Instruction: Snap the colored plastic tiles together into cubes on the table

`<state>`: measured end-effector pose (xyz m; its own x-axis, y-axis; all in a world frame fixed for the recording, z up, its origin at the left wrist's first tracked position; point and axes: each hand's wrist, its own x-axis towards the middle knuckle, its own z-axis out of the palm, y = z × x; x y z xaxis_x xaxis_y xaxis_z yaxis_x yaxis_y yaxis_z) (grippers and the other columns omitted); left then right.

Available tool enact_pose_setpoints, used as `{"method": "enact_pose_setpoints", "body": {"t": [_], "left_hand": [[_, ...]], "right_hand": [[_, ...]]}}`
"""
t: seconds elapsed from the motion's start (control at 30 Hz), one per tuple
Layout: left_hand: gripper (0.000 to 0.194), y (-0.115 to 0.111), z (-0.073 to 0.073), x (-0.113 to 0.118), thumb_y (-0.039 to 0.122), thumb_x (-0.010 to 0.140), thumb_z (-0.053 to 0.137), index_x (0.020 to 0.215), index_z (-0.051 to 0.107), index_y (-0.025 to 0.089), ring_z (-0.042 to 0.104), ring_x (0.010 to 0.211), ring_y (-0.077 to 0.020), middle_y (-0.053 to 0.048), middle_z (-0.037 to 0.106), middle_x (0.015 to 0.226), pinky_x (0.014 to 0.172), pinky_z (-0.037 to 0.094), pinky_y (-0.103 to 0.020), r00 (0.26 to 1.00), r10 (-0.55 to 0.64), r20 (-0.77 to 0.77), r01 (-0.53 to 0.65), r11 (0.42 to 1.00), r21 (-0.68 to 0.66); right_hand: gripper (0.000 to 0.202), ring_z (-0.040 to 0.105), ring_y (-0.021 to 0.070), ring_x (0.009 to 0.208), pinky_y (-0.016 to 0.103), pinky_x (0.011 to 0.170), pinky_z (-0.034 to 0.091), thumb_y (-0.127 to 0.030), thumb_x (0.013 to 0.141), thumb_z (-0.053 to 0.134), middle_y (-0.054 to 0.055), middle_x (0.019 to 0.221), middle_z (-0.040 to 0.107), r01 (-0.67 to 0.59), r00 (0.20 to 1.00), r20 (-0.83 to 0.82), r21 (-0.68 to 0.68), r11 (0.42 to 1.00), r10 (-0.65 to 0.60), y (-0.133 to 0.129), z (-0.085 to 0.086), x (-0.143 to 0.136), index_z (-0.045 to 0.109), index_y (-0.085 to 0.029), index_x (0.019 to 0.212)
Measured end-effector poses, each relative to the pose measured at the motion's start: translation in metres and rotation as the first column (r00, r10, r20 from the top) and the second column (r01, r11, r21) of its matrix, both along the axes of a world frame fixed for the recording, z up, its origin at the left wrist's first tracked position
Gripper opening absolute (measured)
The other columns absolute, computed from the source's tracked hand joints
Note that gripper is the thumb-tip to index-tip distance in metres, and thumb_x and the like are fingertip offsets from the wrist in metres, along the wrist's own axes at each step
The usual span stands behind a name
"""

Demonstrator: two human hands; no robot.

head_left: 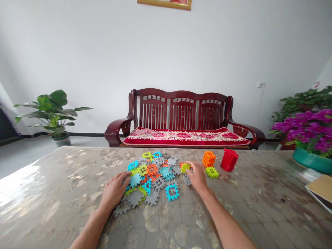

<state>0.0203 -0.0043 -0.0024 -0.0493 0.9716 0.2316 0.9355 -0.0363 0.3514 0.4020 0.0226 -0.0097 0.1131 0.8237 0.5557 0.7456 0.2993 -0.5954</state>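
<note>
A loose pile of plastic interlocking building tiles in grey, blue, yellow-green and orange covers the middle of the table. At the pile's left edge rests my left hand point(114, 189), its fingers stretched out against a light blue tile point(135, 180); nothing is visibly gripped. On the right side of the pile, my right hand point(197, 175) has its thumb and fingers closed on a yellow-green tile point(185, 168). To the right of that hand stand an orange stack of tiles point(209, 159), a small yellow-green stack point(212, 172) and a taller red stack point(229, 160).
The table point(166, 228) has a patterned, glossy cover. Behind it stands a dark red wooden bench point(181, 110) with a red and white cushion point(186, 137). A teal pot point(312, 159) of purple flowers and a brown flat item point(321, 188) lie at the right. A potted plant point(55, 114) stands left.
</note>
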Motion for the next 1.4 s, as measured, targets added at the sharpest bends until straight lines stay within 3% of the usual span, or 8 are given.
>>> {"method": "enact_pose_setpoints", "body": {"t": [0.1, 0.27, 0.47, 0.8, 0.97, 1.1, 1.27, 1.4], "left_hand": [[0.043, 0.000, 0.000, 0.000, 0.040, 0.095, 0.034, 0.120, 0.067, 0.030, 0.060, 0.124, -0.0212, -0.001, 0.067, 0.132, 0.106, 0.043, -0.036, 1.000, 0.002, 0.000, -0.002, 1.000, 0.006], [0.044, 0.000, 0.000, 0.001, 0.041, 0.095, 0.033, 0.121, 0.066, 0.030, 0.060, 0.124, -0.0219, -0.001, 0.066, 0.134, 0.105, 0.044, -0.036, 1.000, 0.006, -0.009, -0.006, 1.000, -0.006], [0.045, 0.000, 0.000, 0.000, 0.041, 0.095, 0.033, 0.122, 0.066, 0.028, 0.059, 0.125, -0.0222, -0.002, 0.066, 0.135, 0.106, 0.043, -0.036, 1.000, 0.005, -0.013, -0.005, 1.000, -0.014], [0.045, 0.000, 0.002, 0.000, 0.042, 0.094, 0.033, 0.120, 0.068, 0.030, 0.061, 0.122, -0.0215, -0.001, 0.068, 0.132, 0.105, 0.044, -0.035, 1.000, 0.007, 0.007, -0.007, 1.000, 0.006], [0.044, 0.001, 0.000, -0.001, 0.042, 0.094, 0.035, 0.118, 0.069, 0.030, 0.062, 0.121, -0.0219, -0.001, 0.069, 0.131, 0.104, 0.045, -0.034, 1.000, 0.004, 0.008, -0.004, 1.000, 0.030], [0.044, 0.003, -0.002, -0.003, 0.043, 0.094, 0.034, 0.118, 0.068, 0.030, 0.061, 0.122, -0.0212, -0.001, 0.068, 0.131, 0.105, 0.044, -0.033, 1.000, -0.005, 0.005, 0.005, 1.000, 0.021], [0.047, 0.005, -0.004, -0.004, 0.043, 0.094, 0.032, 0.121, 0.067, 0.027, 0.061, 0.123, -0.0222, -0.003, 0.067, 0.132, 0.107, 0.043, -0.035, 1.000, -0.018, 0.008, 0.018, 1.000, 0.010], [0.047, 0.005, -0.005, -0.005, 0.042, 0.094, 0.032, 0.121, 0.067, 0.028, 0.061, 0.124, -0.0223, -0.003, 0.067, 0.133, 0.107, 0.043, -0.036, 1.000, -0.009, 0.009, 0.009, 1.000, 0.006]], "right_hand": [[0.028, 0.066, 0.0241, 0.095, 0.038, 0.090, 0.051, -0.030, 0.078, 0.051, 0.007, 0.095, 0.074, 0.004, 0.984, -0.180, -0.009, 1.000, -0.005, 0.006, 0.000, 0.006, 0.072, -0.022, 0.094], [0.042, 0.070, 0.0248, 0.088, 0.037, 0.082, 0.055, -0.043, 0.078, 0.048, 0.012, 0.098, 0.076, 0.073, 0.924, -0.369, -0.078, 0.994, -0.097, 0.014, -0.005, 0.024, 0.071, -0.017, 0.100], [0.035, 0.070, 0.0282, 0.093, 0.042, 0.090, 0.052, -0.041, 0.073, 0.051, 0.012, 0.096, 0.076, 0.118, 0.939, -0.311, -0.115, 0.986, -0.148, 0.012, -0.013, 0.038, 0.073, -0.019, 0.088], [0.041, 0.067, 0.0282, 0.102, 0.040, 0.095, 0.050, -0.026, 0.067, 0.064, 0.012, 0.107, 0.074, 0.183, 0.981, -0.033, -0.162, 0.970, -0.190, 0.007, -0.019, 0.031, 0.073, -0.017, 0.105], [0.046, 0.066, 0.0258, 0.104, 0.038, 0.095, 0.050, -0.021, 0.065, 0.062, 0.009, 0.109, 0.072, 0.179, 0.978, -0.084, -0.117, 0.977, -0.189, 0.007, -0.022, 0.027, 0.070, -0.020, 0.110], [0.054, 0.062, 0.0254, 0.104, 0.037, 0.095, 0.049, -0.021, 0.063, 0.060, 0.009, 0.111, 0.069, 0.225, 0.969, -0.103, -0.028, 0.974, -0.227, 0.001, -0.014, 0.028, 0.067, -0.020, 0.116], [0.059, 0.058, 0.0305, 0.106, 0.043, 0.096, 0.043, -0.030, 0.069, 0.063, 0.012, 0.113, 0.067, 0.457, 0.889, 0.012, -0.024, 0.889, -0.457, -0.015, 0.004, 0.048, 0.061, -0.019, 0.127], [0.064, 0.058, 0.0312, 0.105, 0.043, 0.094, 0.041, -0.037, 0.070, 0.064, 0.010, 0.114, 0.068, 0.568, 0.823, 0.039, -0.069, 0.820, -0.567, -0.026, 0.007, 0.071, 0.057, -0.022, 0.131]]}}
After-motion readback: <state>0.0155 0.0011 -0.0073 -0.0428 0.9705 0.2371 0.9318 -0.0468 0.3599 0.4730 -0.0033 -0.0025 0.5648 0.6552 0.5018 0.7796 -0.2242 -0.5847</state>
